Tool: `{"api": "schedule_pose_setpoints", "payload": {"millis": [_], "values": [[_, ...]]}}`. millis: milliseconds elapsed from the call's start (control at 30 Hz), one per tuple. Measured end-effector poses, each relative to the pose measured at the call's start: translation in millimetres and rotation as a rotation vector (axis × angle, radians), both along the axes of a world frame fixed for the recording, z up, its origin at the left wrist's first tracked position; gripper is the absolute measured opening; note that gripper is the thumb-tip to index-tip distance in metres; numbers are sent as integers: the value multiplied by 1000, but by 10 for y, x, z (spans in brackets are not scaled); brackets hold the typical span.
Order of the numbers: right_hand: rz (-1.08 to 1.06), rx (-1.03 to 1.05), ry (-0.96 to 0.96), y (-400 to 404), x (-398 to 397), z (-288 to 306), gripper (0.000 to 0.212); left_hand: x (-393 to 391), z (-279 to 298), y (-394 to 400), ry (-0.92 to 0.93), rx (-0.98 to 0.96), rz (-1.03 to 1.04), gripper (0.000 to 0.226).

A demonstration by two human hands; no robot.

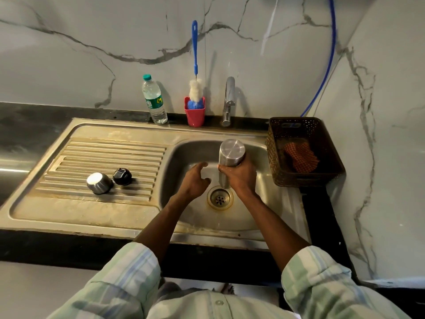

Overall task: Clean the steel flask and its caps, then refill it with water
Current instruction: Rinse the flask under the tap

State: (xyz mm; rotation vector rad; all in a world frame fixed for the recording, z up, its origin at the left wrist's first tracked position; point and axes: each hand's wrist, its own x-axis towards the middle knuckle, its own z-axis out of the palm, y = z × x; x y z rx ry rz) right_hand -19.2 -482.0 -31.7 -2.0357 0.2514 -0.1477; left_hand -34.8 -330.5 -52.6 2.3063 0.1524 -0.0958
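Observation:
The steel flask (231, 151) is upside down over the sink basin (184, 157), its flat base facing up and its mouth pointing toward the drain (220, 199). My right hand (239, 178) grips it around the middle. My left hand (197, 178) hovers beside it over the basin, fingers relaxed and holding nothing. A steel cup cap (99, 183) and a black inner cap (122, 176) lie side by side on the ribbed drainboard (103, 155), left of the basin.
Behind the sink stand a plastic water bottle (154, 100), a red cup (194, 115) holding a blue bottle brush (195, 49), and the tap (228, 100). A brown basket (303, 153) with a checked cloth sits at the right. A blue hose (328, 58) hangs down the wall.

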Motion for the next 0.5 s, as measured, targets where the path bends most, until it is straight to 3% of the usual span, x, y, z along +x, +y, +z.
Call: {"api": "schedule_pose_setpoints", "payload": {"millis": [100,400,500], "values": [[-48,81,-34,133,-21,-4,79,14,-12,113,-2,-2,-13,57],[-185,-31,1,665,-93,70,72,80,8,665,-14,39,-102,60],[-235,-39,20,890,-100,138,72,140,-11,914,-97,-30,-66,55]]}}
